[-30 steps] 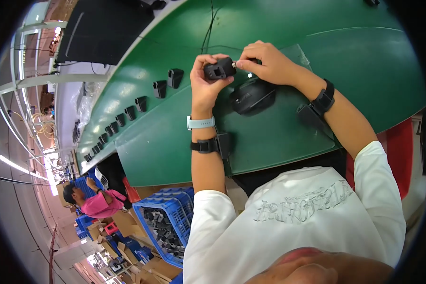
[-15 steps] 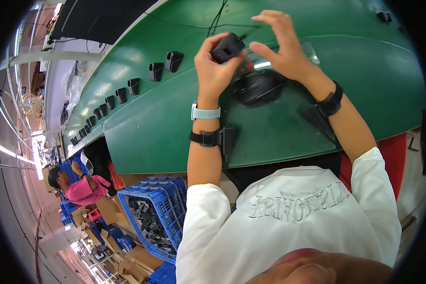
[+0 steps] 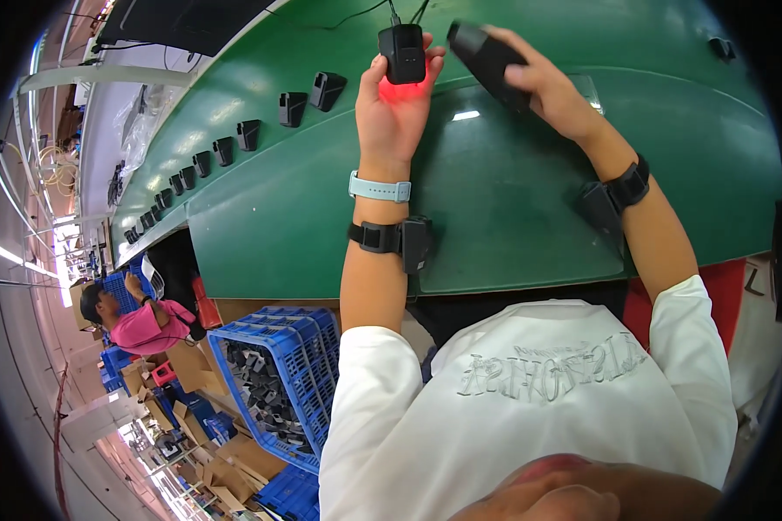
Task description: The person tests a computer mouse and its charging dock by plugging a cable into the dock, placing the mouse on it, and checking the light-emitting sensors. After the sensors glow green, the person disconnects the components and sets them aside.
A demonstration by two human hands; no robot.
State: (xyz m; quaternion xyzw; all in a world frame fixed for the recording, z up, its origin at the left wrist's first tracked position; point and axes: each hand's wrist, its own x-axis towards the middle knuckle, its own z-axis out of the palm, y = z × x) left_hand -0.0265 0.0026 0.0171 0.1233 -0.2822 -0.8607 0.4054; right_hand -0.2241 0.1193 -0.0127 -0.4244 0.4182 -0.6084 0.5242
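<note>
My left hand (image 3: 393, 122) holds a small black box-shaped device (image 3: 402, 54) by its sides, fingers behind it. Thin black cables run to the device's top end, and red light glows from beneath it onto my palm. To the right, my right hand (image 3: 554, 91) is closed around a rounded, elongated black device (image 3: 493, 65), raised above the table and tilted. Motion blurs that device, so its exact kind is unclear. Both hands are over the green tabletop (image 3: 304, 234), with a gap between the two devices.
Several black wedge-shaped units (image 3: 292, 109) stand in a row along the table's left side. A clear sheet (image 3: 495, 243) covers the tabletop before me. A blue crate (image 3: 300, 382) of black parts stands below, left. Another person in pink (image 3: 152, 326) is further left.
My right hand, empty before, now holds the rounded black device that lay on the table. My left hand has turned the small device upright, and the red glow shows on my palm.
</note>
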